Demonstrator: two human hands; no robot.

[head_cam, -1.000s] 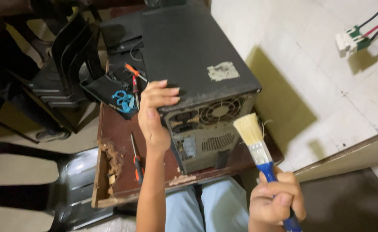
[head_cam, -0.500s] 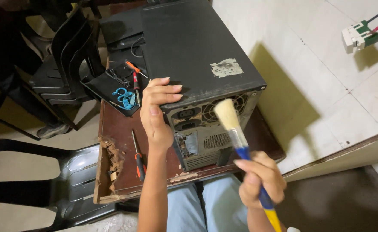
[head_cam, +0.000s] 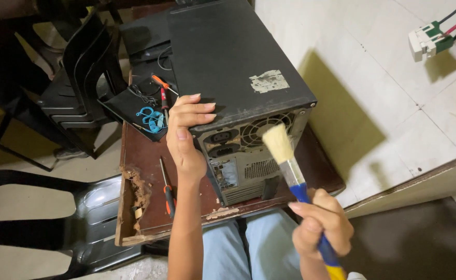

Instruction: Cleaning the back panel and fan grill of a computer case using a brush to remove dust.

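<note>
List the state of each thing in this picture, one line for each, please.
Black metal computer case: lying on its side, closed.
Blue-handled paintbrush: held upright by right hand.
Left hand: gripping the case edge.
Orange-handled screwdriver: lying loose on brown wooden table.

Colours as I saw them, all placed off the computer case: the case was matte black with a torn whitish sticker patch on top and a grey metal rear panel. Brush in front of that panel had pale cream bristles, silver ferrule, blue handle going yellow at the end. Table under the case was dark red-brown, chipped to raw tan at the near-left edge. Screwdriver left of the case was black and orange. Blue cable clip sat on a black tray left of the case. Chairs further left were black. Wall right of the case was off-white.
</note>
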